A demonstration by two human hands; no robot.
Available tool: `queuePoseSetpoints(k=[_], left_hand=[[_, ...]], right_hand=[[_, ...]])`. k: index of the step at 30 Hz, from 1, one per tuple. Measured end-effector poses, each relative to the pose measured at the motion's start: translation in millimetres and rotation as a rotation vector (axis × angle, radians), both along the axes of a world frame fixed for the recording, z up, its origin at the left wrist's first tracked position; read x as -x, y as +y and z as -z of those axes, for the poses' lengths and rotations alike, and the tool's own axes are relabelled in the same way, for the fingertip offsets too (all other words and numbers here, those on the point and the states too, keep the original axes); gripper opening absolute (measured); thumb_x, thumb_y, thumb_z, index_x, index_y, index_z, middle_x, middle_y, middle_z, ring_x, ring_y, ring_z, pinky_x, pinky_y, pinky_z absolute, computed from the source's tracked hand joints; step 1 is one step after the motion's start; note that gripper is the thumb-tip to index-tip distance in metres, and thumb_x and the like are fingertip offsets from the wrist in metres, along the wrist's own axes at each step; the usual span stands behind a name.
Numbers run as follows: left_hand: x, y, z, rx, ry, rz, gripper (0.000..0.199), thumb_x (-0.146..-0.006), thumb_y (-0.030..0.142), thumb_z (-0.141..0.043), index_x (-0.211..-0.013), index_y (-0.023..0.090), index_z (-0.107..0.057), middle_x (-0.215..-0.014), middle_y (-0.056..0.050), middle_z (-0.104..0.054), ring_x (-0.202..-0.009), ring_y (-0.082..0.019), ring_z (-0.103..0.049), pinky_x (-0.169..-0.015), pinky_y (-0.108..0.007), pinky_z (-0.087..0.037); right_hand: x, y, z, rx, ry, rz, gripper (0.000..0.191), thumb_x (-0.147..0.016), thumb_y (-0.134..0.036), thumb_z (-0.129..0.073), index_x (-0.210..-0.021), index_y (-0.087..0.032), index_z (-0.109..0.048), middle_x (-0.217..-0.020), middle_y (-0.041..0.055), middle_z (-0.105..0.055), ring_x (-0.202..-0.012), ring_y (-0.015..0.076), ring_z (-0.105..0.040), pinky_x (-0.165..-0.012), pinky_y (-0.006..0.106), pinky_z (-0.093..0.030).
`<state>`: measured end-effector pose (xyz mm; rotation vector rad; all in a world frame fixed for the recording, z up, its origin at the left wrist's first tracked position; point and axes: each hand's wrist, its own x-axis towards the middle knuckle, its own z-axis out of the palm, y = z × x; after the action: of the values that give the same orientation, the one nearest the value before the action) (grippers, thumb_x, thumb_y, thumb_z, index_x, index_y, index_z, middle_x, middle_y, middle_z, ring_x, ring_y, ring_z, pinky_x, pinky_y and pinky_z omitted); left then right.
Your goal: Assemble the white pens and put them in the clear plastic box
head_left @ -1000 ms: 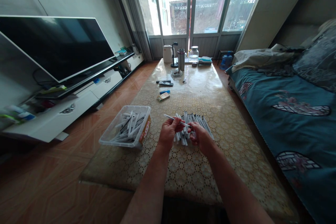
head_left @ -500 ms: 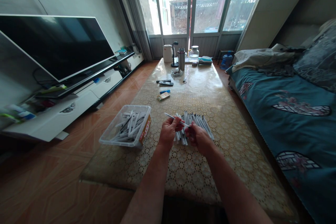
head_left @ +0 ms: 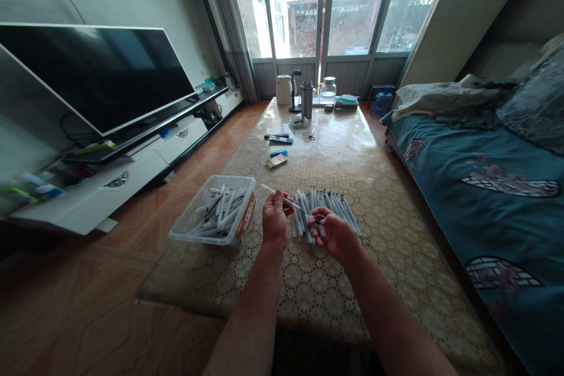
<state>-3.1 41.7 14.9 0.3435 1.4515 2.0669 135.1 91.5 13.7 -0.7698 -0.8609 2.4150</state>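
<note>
My left hand (head_left: 275,218) is closed around a white pen (head_left: 288,202), held at a slant with one end pointing up and left. Its thin, dark lower end reaches toward my right hand (head_left: 332,234). The fingers of that hand are pinched on a small pale piece that looks like a pen cap (head_left: 322,230); fingers partly hide it. Beneath and behind both hands, several white pens (head_left: 337,205) with dark ends lie side by side on the table. To the left stands a clear plastic box (head_left: 176,232) holding many loose pens (head_left: 224,211).
On the patterned tablecloth (head_left: 308,288) lie a small card box (head_left: 277,161), a blue object (head_left: 278,153), remotes (head_left: 280,140) and a glass ashtray (head_left: 298,122). A steel flask (head_left: 306,100), kettle (head_left: 284,90) and glass jug (head_left: 326,90) stand at the far end. A bed (head_left: 484,170) flanks the right side.
My left hand has shifted slightly left with the pen. A thin dark end of the pen now shows between my hands, and a pale piece shows in my right fingers.
</note>
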Motion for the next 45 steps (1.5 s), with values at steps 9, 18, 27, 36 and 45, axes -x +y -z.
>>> queuePoseSetpoints(k=[9, 18, 27, 36, 45], left_hand=[[-3.6, -1.3, -5.5, -0.107, -0.073, 0.110, 0.028, -0.078, 0.045, -0.062, -0.081, 0.018, -0.057, -0.064, 0.002, -0.059, -0.056, -0.010, -0.057, -0.056, -0.023, -0.046], [12.3, -1.4, -1.2, -0.115, -0.503, -0.033, 0.009, -0.078, 0.014, -0.058, -0.086, 0.018, -0.055, -0.070, 0.002, -0.058, -0.048, -0.004, -0.047, -0.043, -0.014, -0.033], [-38.2, 8.0, 9.2, -0.090, -0.421, 0.450, 0.021, -0.073, 0.027, -0.071, -0.086, 0.014, -0.060, -0.079, -0.002, -0.061, -0.057, -0.007, -0.053, -0.043, -0.015, -0.036], [-34.8, 5.0, 7.1, -0.095, -0.642, 0.384, 0.007, -0.083, 0.020, -0.058, -0.086, 0.017, -0.052, -0.070, 0.002, -0.056, -0.063, -0.010, -0.058, -0.069, -0.032, -0.054], [-40.0, 7.9, 10.4, -0.034, -0.736, 0.524, 0.004, -0.084, 0.015, -0.055, -0.087, 0.015, -0.052, -0.067, 0.001, -0.053, -0.043, -0.003, -0.044, -0.036, -0.012, -0.028]], right_hand=[[-7.6, -0.4, 0.6, -0.313, -0.196, -0.320, 0.027, -0.075, -0.045, -0.064, -0.074, -0.018, -0.059, -0.046, -0.0084, -0.037, -0.035, 0.0037, -0.023, -0.035, 0.018, -0.014], [-39.2, 35.4, 2.2, -0.776, -0.517, -0.192, 0.020, -0.077, -0.034, -0.058, -0.063, -0.020, -0.053, -0.047, -0.0059, -0.041, -0.043, 0.0077, -0.032, -0.042, 0.021, -0.022], [-1.2, 7.1, 2.5, -0.700, -0.344, 0.040, 0.024, -0.076, -0.043, -0.061, -0.081, -0.019, -0.062, -0.063, -0.0011, -0.057, -0.056, 0.0112, -0.049, -0.050, 0.022, -0.036], [-19.7, 19.4, -5.4, -0.357, -0.429, 0.107, 0.017, -0.062, -0.022, -0.051, -0.079, -0.020, -0.055, -0.051, -0.0072, -0.047, -0.037, 0.0059, -0.031, -0.037, 0.019, -0.021], [-15.3, 16.3, -5.1, -0.283, -0.122, 0.287, 0.027, -0.047, -0.011, -0.048, -0.071, -0.020, -0.056, -0.074, -0.0002, -0.055, -0.067, 0.0130, -0.053, -0.058, 0.025, -0.044]])
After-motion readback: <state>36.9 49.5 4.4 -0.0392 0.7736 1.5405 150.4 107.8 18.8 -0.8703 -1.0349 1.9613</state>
